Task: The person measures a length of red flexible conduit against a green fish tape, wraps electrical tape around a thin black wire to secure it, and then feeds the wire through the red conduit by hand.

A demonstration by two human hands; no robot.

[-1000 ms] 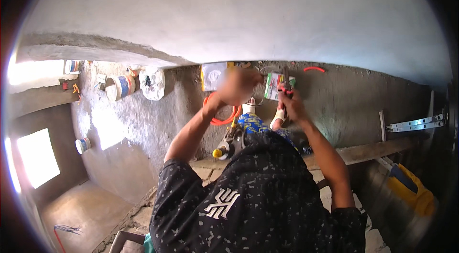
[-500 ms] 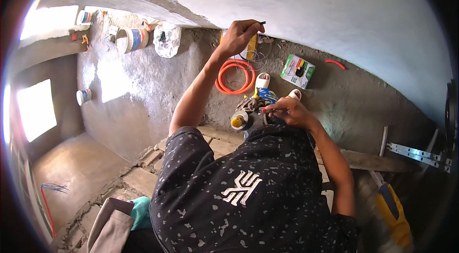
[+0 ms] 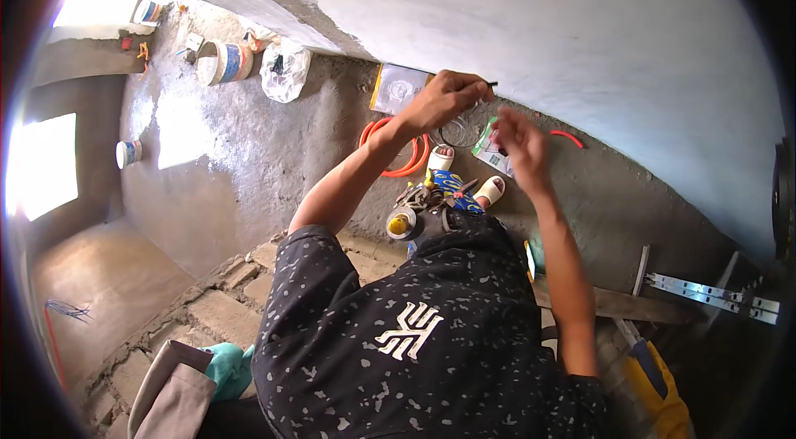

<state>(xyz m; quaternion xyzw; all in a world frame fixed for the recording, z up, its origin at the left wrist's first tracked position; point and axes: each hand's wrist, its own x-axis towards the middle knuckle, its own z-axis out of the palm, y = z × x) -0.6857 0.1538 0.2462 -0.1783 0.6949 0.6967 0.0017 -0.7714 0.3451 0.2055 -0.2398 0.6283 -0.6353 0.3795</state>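
Note:
My left hand [image 3: 448, 101] is raised in front of the wall, its fingers closed around a short, thin black piece [image 3: 493, 84] whose end sticks out past the fingertips. The piece is too small for its exact kind to show. To its right and slightly lower, my right hand [image 3: 526, 149] is up with fingers loosely apart, slightly blurred, and no object visible in it. At my waist hangs a tool belt [image 3: 431, 194] with a roll of tape [image 3: 400, 223] that has a yellow centre. The reddish handles of a tool [image 3: 466, 190] stick up there.
On the floor by the wall lie an orange hose coil [image 3: 370, 130], thin wire [image 3: 454, 134], a green-and-white box [image 3: 491, 155] and a short red tube [image 3: 568, 138]. Farther left are a bucket [image 3: 224, 63] and a plastic bag [image 3: 284, 70]. A metal perforated strip [image 3: 695, 290] lies right.
My right hand has left the belt at my waist and risen toward my left hand. My left hand has shifted right and a little lower, still holding the black piece.

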